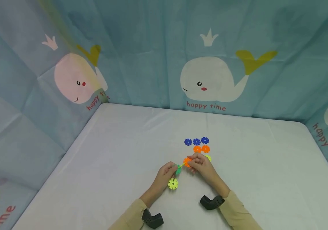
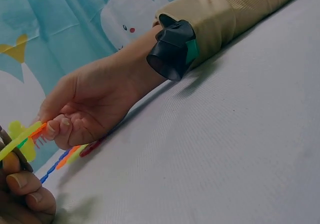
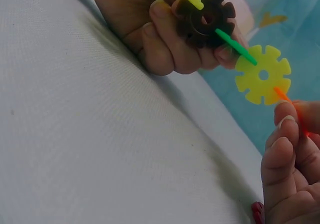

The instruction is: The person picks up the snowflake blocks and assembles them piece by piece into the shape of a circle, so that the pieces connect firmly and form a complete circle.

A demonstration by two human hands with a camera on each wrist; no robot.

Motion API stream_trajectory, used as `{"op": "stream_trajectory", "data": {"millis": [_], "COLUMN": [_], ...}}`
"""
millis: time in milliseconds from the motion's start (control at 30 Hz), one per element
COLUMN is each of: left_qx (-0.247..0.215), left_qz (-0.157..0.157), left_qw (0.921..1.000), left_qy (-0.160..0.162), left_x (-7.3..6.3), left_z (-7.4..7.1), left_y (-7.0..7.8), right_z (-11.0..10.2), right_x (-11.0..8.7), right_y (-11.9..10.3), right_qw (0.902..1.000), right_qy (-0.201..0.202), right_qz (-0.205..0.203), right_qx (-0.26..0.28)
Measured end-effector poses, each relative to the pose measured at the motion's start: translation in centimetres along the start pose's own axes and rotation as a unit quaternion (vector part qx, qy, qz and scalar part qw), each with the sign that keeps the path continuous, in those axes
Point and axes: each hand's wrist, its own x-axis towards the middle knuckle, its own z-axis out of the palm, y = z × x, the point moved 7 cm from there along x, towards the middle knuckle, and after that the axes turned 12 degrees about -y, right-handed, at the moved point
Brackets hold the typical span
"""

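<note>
My left hand [image 1: 164,174] grips a short chain of slotted flower discs. Within it are a yellow disc [image 1: 173,184] hanging at the lower end, a dark brown disc [image 3: 192,31], a green disc [image 1: 179,169] and a second yellow disc [image 3: 252,79]. Between thumb and fingertips, my right hand [image 1: 202,165] pinches an orange disc [image 1: 186,162]. In the right wrist view, the orange disc's edge meets the rim of the second yellow disc; how deep it sits in a slot I cannot tell. Both hands are close together above the white table.
Beyond my right hand lie several blue discs [image 1: 196,141] in a row, two orange discs [image 1: 205,149] and a partly hidden yellow disc [image 1: 208,157]. A red disc [image 3: 257,212] shows beside the right hand. A whale-print curtain [image 1: 141,64] borders the white table [image 1: 109,143].
</note>
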Motion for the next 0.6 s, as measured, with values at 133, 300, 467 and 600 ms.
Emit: {"op": "stream_trajectory", "data": {"millis": [133, 300, 467, 600], "left_qx": [0.011, 0.01, 0.007, 0.01], "left_qz": [-0.005, -0.005, -0.01, -0.016], "left_qw": [0.9999, 0.9999, 0.9999, 0.9998], "left_qy": [0.002, -0.006, -0.005, -0.003], "left_x": [0.0, 0.1, 0.1, 0.0], "left_z": [-0.1, 0.1, 0.1, 0.1], "left_y": [0.1, 0.2, 0.3, 0.2], "right_z": [0.0, 0.1, 0.2, 0.3], "right_x": [0.0, 0.0, 0.0, -0.1], "right_y": [-0.2, -0.7, -1.2, -1.3], "right_qw": [0.9998, 0.9986, 0.9974, 0.9972], "right_qy": [-0.009, -0.013, -0.017, -0.02], "right_qz": [-0.014, -0.035, -0.038, -0.035], "right_qx": [-0.005, -0.037, -0.06, -0.063]}}
